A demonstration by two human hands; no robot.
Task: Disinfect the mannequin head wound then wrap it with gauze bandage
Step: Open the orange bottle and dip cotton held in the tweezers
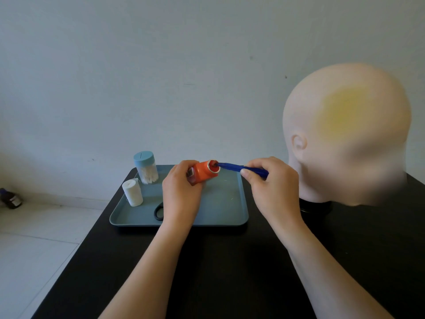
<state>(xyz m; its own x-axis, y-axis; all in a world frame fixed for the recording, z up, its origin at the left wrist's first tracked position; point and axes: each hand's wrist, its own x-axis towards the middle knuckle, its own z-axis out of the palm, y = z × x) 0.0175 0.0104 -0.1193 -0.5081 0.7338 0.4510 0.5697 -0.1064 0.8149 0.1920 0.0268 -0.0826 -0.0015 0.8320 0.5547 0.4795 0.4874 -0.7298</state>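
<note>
From the head camera, the left hand grips an orange bottle, fingers curled round its body, and holds it tilted above the tray with its open mouth turned to the right. The right hand pinches blue tweezers between thumb and fingers; their tips reach into the bottle's mouth. What the tips hold inside cannot be seen.

The mannequin head stands on a dark base at the right of the black table, just beside the right hand, with its ear towards the tray. A yellow stain marks its upper side.

The grey-blue tray lies at the far end of the table. On its left part a gauze roll stands upright, and behind it, near but apart, stands a swab jar with a blue lid. A black loop, perhaps a scissor handle, lies on the tray, partly hidden by the left wrist.

On the floor at far left stands a brown bottle by the wall.
</note>
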